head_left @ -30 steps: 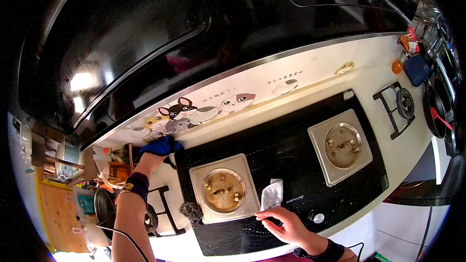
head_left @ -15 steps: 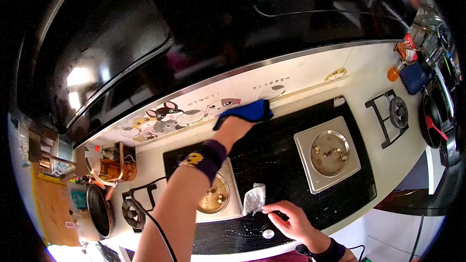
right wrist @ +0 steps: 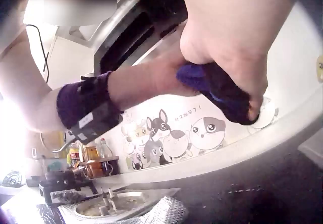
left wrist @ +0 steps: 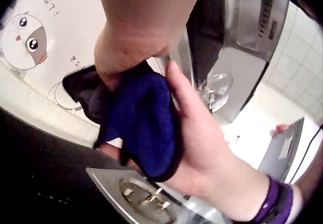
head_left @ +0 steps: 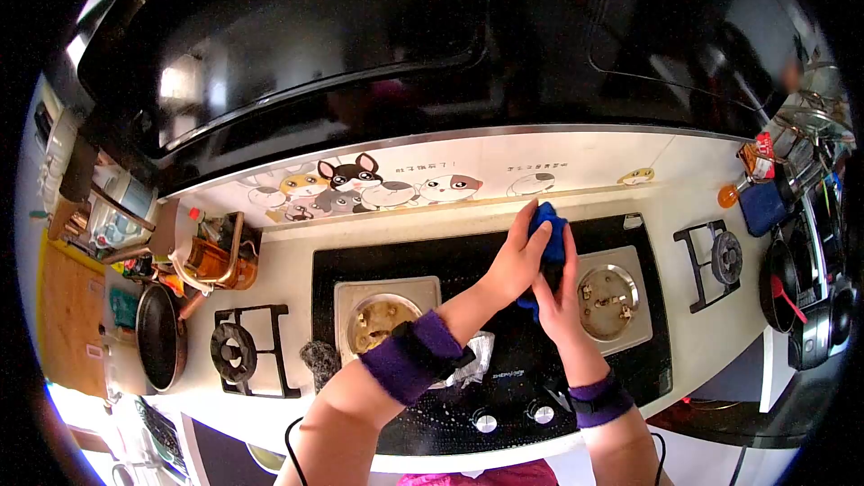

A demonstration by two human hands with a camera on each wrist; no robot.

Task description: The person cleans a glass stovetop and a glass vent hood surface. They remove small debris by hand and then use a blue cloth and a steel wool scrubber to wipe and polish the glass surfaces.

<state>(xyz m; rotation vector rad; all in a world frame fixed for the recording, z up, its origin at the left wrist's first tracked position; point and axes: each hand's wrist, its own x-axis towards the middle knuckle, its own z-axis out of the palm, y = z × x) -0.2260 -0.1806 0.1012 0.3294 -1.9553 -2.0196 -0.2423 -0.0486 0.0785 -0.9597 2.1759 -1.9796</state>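
Note:
Both hands meet over the black glass hob [head_left: 432, 261], bunching a blue cloth [head_left: 551, 236] with dark edging between them. The left hand [head_left: 515, 266] grips it from the left, thumb on top. From the other side the right hand [head_left: 562, 306] holds it, its thumb against the cloth [left wrist: 151, 123] and its fingers underneath in the left wrist view. Dark folds of the cloth [right wrist: 227, 93] hang below the right hand [right wrist: 227, 47] in the right wrist view. A silvery mesh cloth [head_left: 475, 362] lies on the hob, partly behind the left wristband.
Two burner trays [head_left: 387, 288] [head_left: 643, 270] sit in the hob. Pan supports stand on the counter at left [head_left: 279, 351] and right [head_left: 693, 261]. A dark scrubber [head_left: 319, 362] lies by the hob's left edge. Frying pans [head_left: 162, 337] [head_left: 776, 283] flank the counter; a black hood [head_left: 360, 27] overhangs.
The left hand has swept the blue cloth rightward along the hob's back edge, from the far left. The right hand has left the mesh cloth and risen to take hold of the blue cloth too.

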